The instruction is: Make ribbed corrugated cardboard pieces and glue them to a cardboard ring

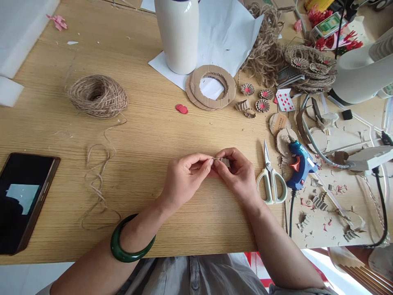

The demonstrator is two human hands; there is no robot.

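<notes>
The small corrugated cardboard strip [226, 162] is pinched between the two hands, just above the tabletop [196, 229]. The left hand [184, 176] holds its end narrowly between thumb and forefinger; the fingers of the right hand [241, 176] are curled closely on the other part (how much strip they hide, I cannot tell). In my opinion, the pressure should be light, because squeezed ridges would probably flatten, and both thumbs should move together so that the edges remain level. The corrugated rosettes [262, 105], at one o'clock from the strip, offer useful comparison. The scissors [270, 171], at three o'clock of the right hand, deserve a careful elbow.
</notes>
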